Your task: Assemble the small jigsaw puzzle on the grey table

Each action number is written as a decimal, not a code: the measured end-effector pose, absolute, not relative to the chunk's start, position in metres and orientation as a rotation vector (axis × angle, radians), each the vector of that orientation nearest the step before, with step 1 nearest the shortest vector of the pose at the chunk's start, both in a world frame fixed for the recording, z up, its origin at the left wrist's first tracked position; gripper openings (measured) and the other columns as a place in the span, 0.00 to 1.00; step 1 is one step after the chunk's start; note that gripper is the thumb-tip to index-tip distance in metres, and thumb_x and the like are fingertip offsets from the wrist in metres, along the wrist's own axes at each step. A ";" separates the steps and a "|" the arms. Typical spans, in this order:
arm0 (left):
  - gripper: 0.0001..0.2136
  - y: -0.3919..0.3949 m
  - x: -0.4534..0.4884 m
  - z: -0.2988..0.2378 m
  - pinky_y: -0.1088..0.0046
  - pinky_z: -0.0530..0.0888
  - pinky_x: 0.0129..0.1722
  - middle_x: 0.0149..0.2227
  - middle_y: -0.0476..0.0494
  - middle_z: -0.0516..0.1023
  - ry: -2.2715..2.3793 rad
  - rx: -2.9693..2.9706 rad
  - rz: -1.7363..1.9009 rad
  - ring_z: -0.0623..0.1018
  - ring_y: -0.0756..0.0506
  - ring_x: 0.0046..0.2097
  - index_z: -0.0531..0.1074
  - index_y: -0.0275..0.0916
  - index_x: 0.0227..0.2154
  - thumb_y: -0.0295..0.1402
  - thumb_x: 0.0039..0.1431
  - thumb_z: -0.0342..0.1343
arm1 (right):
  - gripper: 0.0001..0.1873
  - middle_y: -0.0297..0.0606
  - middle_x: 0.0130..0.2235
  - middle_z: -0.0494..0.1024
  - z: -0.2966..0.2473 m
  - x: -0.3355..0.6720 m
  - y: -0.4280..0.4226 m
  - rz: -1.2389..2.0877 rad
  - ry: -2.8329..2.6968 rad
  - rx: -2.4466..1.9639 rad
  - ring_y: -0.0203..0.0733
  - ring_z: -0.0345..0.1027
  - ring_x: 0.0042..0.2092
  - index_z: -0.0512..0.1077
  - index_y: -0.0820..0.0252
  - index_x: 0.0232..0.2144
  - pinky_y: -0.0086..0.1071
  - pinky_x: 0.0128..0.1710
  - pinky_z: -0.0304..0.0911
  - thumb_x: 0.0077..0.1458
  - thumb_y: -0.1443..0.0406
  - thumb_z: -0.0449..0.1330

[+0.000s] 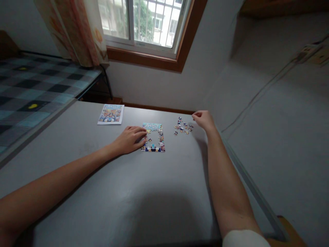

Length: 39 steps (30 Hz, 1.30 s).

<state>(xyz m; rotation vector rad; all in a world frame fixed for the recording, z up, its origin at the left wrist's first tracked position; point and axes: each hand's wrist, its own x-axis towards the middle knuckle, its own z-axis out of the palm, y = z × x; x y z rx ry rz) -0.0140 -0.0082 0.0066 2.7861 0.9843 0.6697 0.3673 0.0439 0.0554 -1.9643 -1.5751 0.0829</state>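
Observation:
A partly assembled jigsaw puzzle point(153, 126) lies flat on the grey table point(159, 185). Its border is joined, and the tabletop shows through the gap in the middle. My left hand point(131, 139) rests over the puzzle's left edge, fingers stretched out and touching it. Some of that edge is hidden beneath the fingers. To the right lies a scattered group of loose puzzle pieces point(182, 130). Just beyond them, near the table's far right corner, my right hand point(204, 119) is closed in a pinch. Whatever its fingertips hold is too small to make out.
A printed picture sheet point(111, 115) lies at the table's back left. Past the left edge stands a bed with a checked cover point(38, 79). A curtain point(77, 31) hangs beside the barred window point(151, 20). The wall point(277, 137) runs close along the right side.

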 end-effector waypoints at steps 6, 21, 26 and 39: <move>0.16 -0.009 -0.013 0.009 0.58 0.65 0.54 0.52 0.42 0.75 1.006 2.773 0.657 0.72 0.41 0.54 0.74 0.42 0.49 0.39 0.65 0.47 | 0.14 0.46 0.29 0.80 0.070 0.367 0.027 -0.005 -1.331 -1.805 0.43 0.71 0.30 0.78 0.66 0.31 0.33 0.35 0.65 0.51 0.61 0.58; 0.13 -0.013 -0.014 0.013 0.59 0.66 0.50 0.46 0.44 0.78 1.050 2.846 0.738 0.73 0.42 0.48 0.77 0.42 0.41 0.40 0.64 0.50 | 0.21 0.48 0.35 0.80 0.003 0.371 0.000 0.047 -1.285 -1.996 0.45 0.70 0.33 0.78 0.68 0.41 0.34 0.39 0.64 0.51 0.63 0.51; 0.13 -0.014 -0.014 0.013 0.59 0.66 0.50 0.44 0.44 0.79 1.022 2.877 0.711 0.73 0.41 0.48 0.78 0.43 0.42 0.39 0.64 0.50 | 0.21 0.48 0.37 0.81 -0.001 0.371 0.000 0.026 -1.336 -2.008 0.45 0.71 0.35 0.78 0.67 0.40 0.34 0.41 0.65 0.51 0.64 0.50; 0.13 -0.014 -0.015 0.011 0.59 0.68 0.50 0.46 0.42 0.77 1.024 2.874 0.733 0.74 0.42 0.46 0.77 0.41 0.43 0.38 0.64 0.50 | 0.19 0.48 0.37 0.81 0.000 0.369 -0.001 0.006 -1.401 -2.038 0.47 0.72 0.37 0.78 0.66 0.39 0.35 0.43 0.64 0.52 0.65 0.51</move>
